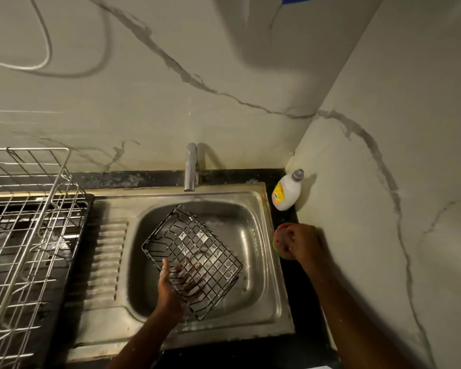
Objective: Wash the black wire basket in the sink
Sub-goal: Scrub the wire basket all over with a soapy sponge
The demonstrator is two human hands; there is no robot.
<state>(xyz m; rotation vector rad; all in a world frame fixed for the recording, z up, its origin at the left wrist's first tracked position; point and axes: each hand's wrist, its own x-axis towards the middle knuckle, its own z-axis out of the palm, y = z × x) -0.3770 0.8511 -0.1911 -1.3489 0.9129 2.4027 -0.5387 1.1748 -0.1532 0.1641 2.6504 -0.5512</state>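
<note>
Black wire basket (194,258) held tilted over the sink (264,275), near edge gripped by left hand (175,282). Right hand (302,242) curled on a round pad at the counter's right edge. Judged light, stiff, slippery wet; best gripped by the rim.

I am looking at a dark stone countertop (285,179) that is carrying an inset stainless steel sink (253,193) with a ribbed drainboard, a silver wire dish rack (32,225) sitting at its left end, and a white plastic detergent bottle (286,190) standing in the right corner.
</note>
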